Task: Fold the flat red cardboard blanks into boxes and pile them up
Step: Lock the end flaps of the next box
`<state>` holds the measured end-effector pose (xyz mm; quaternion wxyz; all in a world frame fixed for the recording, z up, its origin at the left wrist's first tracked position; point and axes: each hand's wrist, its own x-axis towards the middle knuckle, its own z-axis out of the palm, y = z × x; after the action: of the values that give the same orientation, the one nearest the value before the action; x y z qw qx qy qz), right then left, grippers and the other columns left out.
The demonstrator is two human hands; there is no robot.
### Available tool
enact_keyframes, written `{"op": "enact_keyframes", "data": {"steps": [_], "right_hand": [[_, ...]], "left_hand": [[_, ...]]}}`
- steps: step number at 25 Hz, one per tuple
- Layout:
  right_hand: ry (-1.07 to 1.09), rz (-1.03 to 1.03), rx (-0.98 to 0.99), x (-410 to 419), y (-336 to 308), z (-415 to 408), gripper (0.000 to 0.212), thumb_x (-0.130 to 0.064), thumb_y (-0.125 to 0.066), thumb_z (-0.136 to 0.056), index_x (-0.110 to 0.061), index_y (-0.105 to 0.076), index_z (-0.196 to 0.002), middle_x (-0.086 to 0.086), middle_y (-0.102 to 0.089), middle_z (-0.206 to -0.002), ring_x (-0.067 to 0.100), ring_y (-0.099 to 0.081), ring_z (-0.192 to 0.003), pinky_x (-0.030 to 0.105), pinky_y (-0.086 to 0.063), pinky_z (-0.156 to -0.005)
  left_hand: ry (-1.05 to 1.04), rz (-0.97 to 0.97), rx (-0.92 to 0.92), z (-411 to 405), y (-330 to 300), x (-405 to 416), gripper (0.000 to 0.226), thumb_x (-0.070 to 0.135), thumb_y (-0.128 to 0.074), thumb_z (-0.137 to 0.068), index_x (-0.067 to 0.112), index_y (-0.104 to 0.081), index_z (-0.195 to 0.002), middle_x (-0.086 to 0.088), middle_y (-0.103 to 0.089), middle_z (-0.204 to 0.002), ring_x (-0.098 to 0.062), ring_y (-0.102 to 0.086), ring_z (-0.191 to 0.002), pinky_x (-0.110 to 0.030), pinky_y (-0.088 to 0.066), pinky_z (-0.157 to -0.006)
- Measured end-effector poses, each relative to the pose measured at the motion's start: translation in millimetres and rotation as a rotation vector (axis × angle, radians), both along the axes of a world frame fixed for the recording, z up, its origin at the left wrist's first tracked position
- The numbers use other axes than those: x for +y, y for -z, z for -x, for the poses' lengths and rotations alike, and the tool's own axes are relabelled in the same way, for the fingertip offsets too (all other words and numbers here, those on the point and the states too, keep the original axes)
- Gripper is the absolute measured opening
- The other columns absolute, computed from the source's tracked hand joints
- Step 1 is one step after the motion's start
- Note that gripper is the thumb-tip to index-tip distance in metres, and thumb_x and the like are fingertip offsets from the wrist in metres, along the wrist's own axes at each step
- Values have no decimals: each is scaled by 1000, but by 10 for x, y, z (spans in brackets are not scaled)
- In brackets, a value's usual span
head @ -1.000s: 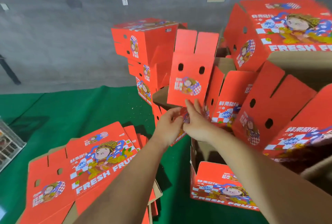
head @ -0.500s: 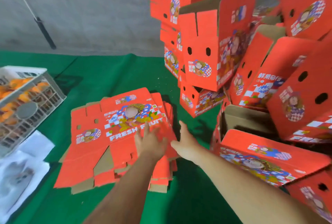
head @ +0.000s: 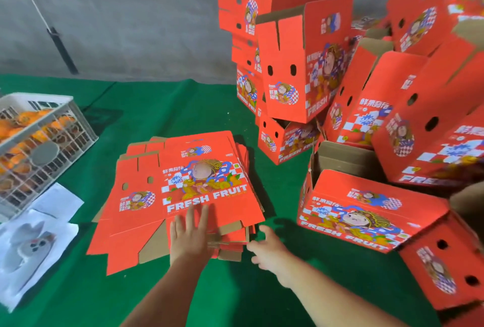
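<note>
A stack of flat red cardboard blanks (head: 183,190) printed "FRESH FRUIT" lies on the green mat in the middle. My left hand (head: 190,237) rests flat, fingers straight, on the near edge of the top blank. My right hand (head: 267,249) hovers with spread fingers just right of the stack's near corner, holding nothing. Folded red boxes (head: 301,64) stand piled behind and to the right. One open-topped box (head: 366,211) lies on its side close to my right arm.
A white plastic crate (head: 39,148) of orange fruit sits at the left edge, with white plastic bags (head: 31,245) in front of it. A grey concrete wall runs behind. The green mat (head: 262,287) covers the floor.
Both hands let go of the folded box on the pile and dropped to the flat blanks. The view swung left and down, and the crate came into sight.
</note>
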<state>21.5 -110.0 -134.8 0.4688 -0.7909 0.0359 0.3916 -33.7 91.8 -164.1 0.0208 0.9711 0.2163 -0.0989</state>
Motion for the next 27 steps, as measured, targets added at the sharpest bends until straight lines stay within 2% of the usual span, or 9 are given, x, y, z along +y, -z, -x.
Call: {"op": "enact_keyframes", "data": {"steps": [3, 6, 9, 11, 15, 19, 22, 24, 27], "right_hand": [[69, -46, 47, -75, 24, 134, 66, -22, -58, -96, -30, -31, -156, -1, -63, -111, 17, -71, -90, 29, -59, -79], [154, -89, 44, -128, 11, 204, 61, -21, -57, -97, -29, -36, -154, -3, -62, -114, 20, -73, -100, 35, -61, -90], [230, -180, 39, -113, -35, 255, 63, -21, -58, -98, -28, -33, -155, -4, -62, -113, 19, -69, -90, 30, -60, -84], [265, -250, -19, -64, -79, 291, 65, -21, -60, -99, -29, -30, -156, -6, -65, -115, 17, -66, -88, 25, -55, -76], [252, -304, -237, 35, -255, 282, 62, -22, -66, -95, -42, -36, -144, -9, -68, -128, 7, -66, -111, 27, -54, -88], [384, -430, -513, -54, -689, 44, 55, 1, -60, -96, -37, -49, -134, 0, -68, -121, 14, -68, -113, 38, -55, -102], [351, -380, -782, -268, -1099, -152, 54, 6, -59, -93, -29, -58, -135, 5, -70, -114, 17, -69, -105, 38, -53, -98], [357, -357, -921, -438, -1371, -290, 49, 7, -63, -91, -22, -62, -131, 1, -71, -116, 14, -66, -102, 38, -50, -97], [314, -215, -1076, -717, -1726, -486, 42, 5, -63, -93, -20, -63, -126, -12, -65, -104, -1, -51, -79, 27, -39, -79]], "left_hand": [[60, -38, 3, 23, 39, 31, 88, 5, -54, -97, 32, -5, -165, 1, -35, -158, -34, -38, -140, -46, -38, -118], [186, 40, -80, -33, -149, -76, 60, 20, -48, -103, 38, -31, -158, 7, -54, -142, -28, -49, -125, -43, -57, -91], [182, 200, -210, -158, -401, -331, 34, 39, -43, -107, 39, -54, -139, 0, -69, -112, -30, -60, -115, -39, -55, -84], [125, 394, -412, -218, -572, -561, 37, 43, -41, -104, 32, -65, -131, -3, -64, -94, -34, -63, -105, -37, -51, -78], [-35, 803, -831, -274, -934, -980, 27, 18, -57, -106, 23, -71, -128, 2, -74, -115, -16, -67, -112, -33, -51, -96], [-84, 1006, -1150, -213, -1344, -1151, 25, 12, -59, -104, 31, -73, -111, 20, -75, -107, 1, -67, -105, -15, -48, -90], [-60, 1069, -1288, -124, -1695, -1174, 26, 11, -58, -105, 34, -67, -115, 25, -72, -113, 1, -66, -110, -15, -47, -94], [0, 1051, -1300, -49, -1920, -1188, 32, 11, -59, -104, 36, -61, -124, 31, -69, -114, 7, -65, -104, -7, -45, -87], [78, 1107, -1215, 41, -2170, -1203, 62, 5, -65, -99, 36, -45, -149, 22, -66, -114, 0, -65, -83, -13, -51, -70]]}}
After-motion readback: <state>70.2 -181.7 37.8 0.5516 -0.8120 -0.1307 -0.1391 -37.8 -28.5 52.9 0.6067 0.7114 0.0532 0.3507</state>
